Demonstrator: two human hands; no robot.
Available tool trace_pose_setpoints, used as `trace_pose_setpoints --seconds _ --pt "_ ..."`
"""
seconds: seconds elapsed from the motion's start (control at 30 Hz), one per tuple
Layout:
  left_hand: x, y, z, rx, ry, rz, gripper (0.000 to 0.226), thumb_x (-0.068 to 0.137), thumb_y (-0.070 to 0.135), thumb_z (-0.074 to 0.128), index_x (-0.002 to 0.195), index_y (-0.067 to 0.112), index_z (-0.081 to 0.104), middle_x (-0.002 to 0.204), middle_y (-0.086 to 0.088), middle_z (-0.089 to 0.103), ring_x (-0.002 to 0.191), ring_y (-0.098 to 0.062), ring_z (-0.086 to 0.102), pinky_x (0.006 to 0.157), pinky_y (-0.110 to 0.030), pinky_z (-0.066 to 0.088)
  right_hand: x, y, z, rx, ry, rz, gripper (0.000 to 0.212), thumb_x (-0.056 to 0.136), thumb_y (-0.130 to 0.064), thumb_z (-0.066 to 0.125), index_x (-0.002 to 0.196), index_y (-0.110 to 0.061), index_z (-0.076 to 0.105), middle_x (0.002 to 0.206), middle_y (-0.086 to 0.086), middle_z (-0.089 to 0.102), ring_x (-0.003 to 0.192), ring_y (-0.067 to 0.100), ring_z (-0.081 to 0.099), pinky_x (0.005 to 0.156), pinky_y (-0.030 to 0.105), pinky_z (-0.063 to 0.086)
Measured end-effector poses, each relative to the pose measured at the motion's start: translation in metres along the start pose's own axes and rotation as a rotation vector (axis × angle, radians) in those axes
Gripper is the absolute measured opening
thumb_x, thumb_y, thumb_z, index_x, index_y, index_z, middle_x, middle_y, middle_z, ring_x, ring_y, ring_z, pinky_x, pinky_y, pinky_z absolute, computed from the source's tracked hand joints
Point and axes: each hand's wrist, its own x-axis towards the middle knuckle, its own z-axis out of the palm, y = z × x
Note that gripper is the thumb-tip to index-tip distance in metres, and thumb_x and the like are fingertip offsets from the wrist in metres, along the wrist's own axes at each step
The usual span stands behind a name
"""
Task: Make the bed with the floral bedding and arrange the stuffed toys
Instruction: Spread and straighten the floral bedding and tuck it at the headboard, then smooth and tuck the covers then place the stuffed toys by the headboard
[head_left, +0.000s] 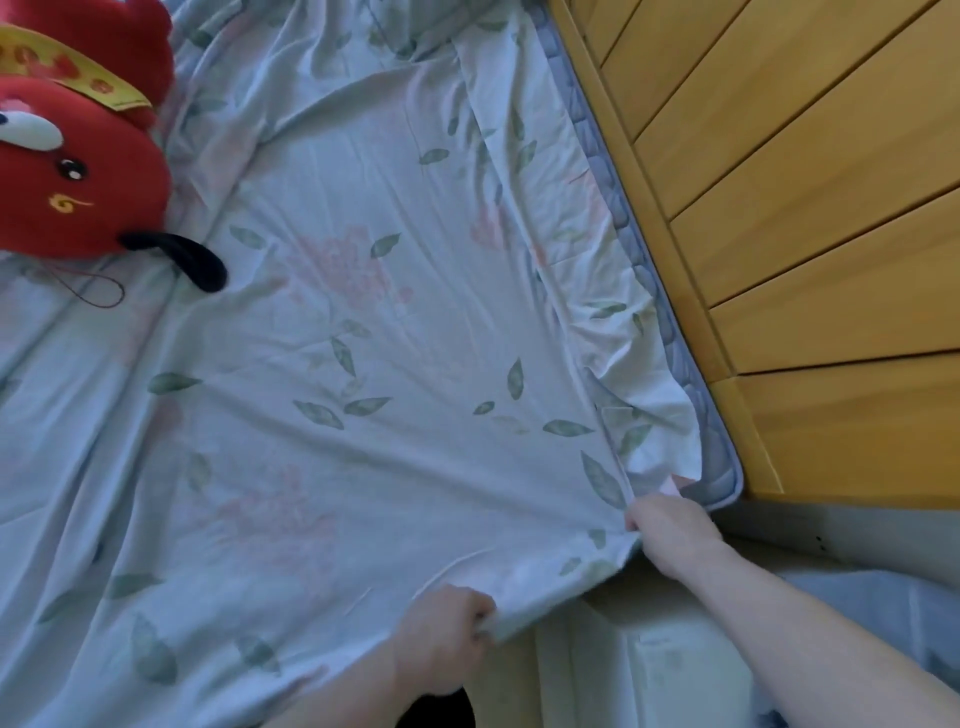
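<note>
A pale blue floral sheet (363, 322), printed with green leaves and faint pink blossoms, covers most of the frame, spread over the bed from the top edge down to the lower left. It lies wrinkled, with long creases fanning out from the lower right toward the upper left.

Both hands work at the sheet's near edge in the lower part of the frame. The left hand (441, 636), at lower centre, has its fingers curled tight around a bunched fold of the hem, pinching the cloth between fingers and thumb. The right hand (672, 535), further right and a little higher, grips the sheet's corner with its fingers closed on the fabric, just beside the corner of the mattress. Between the two hands the hem hangs in a shallow curve off the bed's edge.

Along the right side, the grey-blue quilted mattress edge (631, 254) shows as a diagonal strip, with the sheet's border ruffled loosely on top of it rather than tucked. Beyond it, filling the upper right, stands a yellow wooden slatted bed frame (805, 171).

In the upper left corner a red stuffed toy (78, 171) rests on the sheet, with a gold-trimmed band across its head, a black tail-like piece, and a thin red cord trailing onto the fabric.
</note>
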Motion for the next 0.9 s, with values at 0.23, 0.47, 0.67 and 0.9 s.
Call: trace_pose_setpoints --seconds 0.23,0.47,0.67,0.9 --pt "-0.016 -0.006 -0.083 -0.134 0.110 -0.076 0.037 0.093 0.037 0.060 0.130 0.033 0.061 0.136 0.010 0.057 0.125 -0.010 0.054 0.099 -0.021 0.039 -0.003 -0.001 -0.045 0.117 -0.206 0.009 0.039 0.092 -0.016 0.057 0.130 -0.026 0.059 0.129 0.001 0.060 0.115 0.022 0.061 0.095 0.031 0.051" --pt "-0.076 -0.181 -0.252 0.005 0.540 -0.384 0.032 0.094 0.033 0.056 0.126 0.031 0.059 0.132 0.009 0.054 0.114 -0.015 0.058 0.087 -0.027 0.045 0.013 -0.189 -0.185 0.538 0.131 -0.275 0.050 0.094 -0.024 0.057 0.144 -0.029 0.049 0.141 -0.006 0.055 0.124 0.016 0.056 0.103 0.029 0.045" --pt "-0.164 -0.343 -0.327 0.057 0.682 -0.539 0.038 0.086 0.037 0.063 0.123 0.032 0.056 0.128 0.008 0.047 0.109 -0.016 0.057 0.088 -0.032 0.049 0.017 -0.382 -0.255 0.703 0.225 -0.441 0.064 0.092 -0.030 0.060 0.151 -0.029 0.036 0.151 -0.004 0.041 0.130 0.017 0.051 0.105 0.032 0.044" --pt "-0.230 -0.469 -0.377 0.006 0.845 -0.644 0.055 0.077 0.032 0.068 0.130 0.024 0.058 0.136 0.000 0.048 0.122 -0.022 0.052 0.100 -0.037 0.047 0.024 -0.523 -0.295 0.797 0.278 -0.482 0.065 0.089 -0.030 0.060 0.149 -0.032 0.035 0.150 -0.007 0.037 0.097 0.014 0.062 0.083 0.034 0.055"
